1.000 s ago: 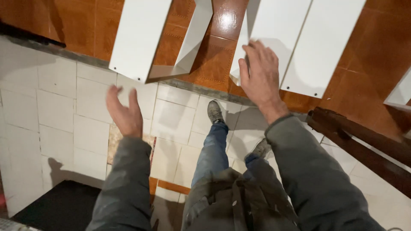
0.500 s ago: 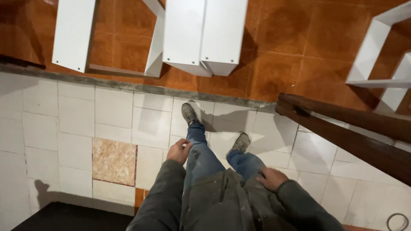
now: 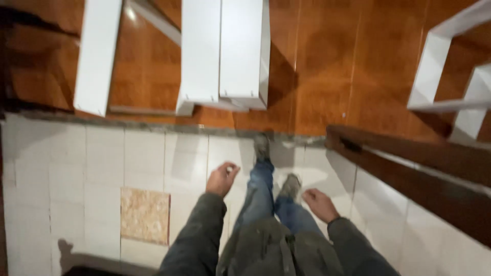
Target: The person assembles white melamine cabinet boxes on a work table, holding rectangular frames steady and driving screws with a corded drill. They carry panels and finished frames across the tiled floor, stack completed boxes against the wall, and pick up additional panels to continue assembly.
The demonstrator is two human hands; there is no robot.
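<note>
Left hand: the left hand [image 3: 221,178] hangs low beside the left leg, over the white tile floor [image 3: 102,168]. Its grip is loose, the fingers curled a little, and it holds nothing.
Right hand: the right hand [image 3: 319,204] hangs beside the right leg. Its grip is half curled and has nothing in it. The picture is blurry, so the fingers are hard to make out.
Sleeves: both arms wear dark grey sleeves [image 3: 197,240].
Legs and shoes: blue jeans [image 3: 261,197] go down between the two hands. Two grey shoes [image 3: 262,147] stand on the white tiles, the front one close to the edge where the tiles meet the brown floor.
Nearest thing: a white board [image 3: 222,51] made of two flat pieces side by side lies on the shiny brown floor [image 3: 327,66], just past the tile edge and ahead of the shoes. It is well apart from both hands.
Other boards: a long white board [image 3: 97,53] lies further left on the brown floor. A white frame [image 3: 434,66] lies near the far right edge.
Odd tile: one speckled tan tile [image 3: 144,214] sits among the white ones, left of the left hand.
Dark beam: a dark brown wood beam [image 3: 409,163] runs slanting across the right side, near the right hand but not touching it.
</note>
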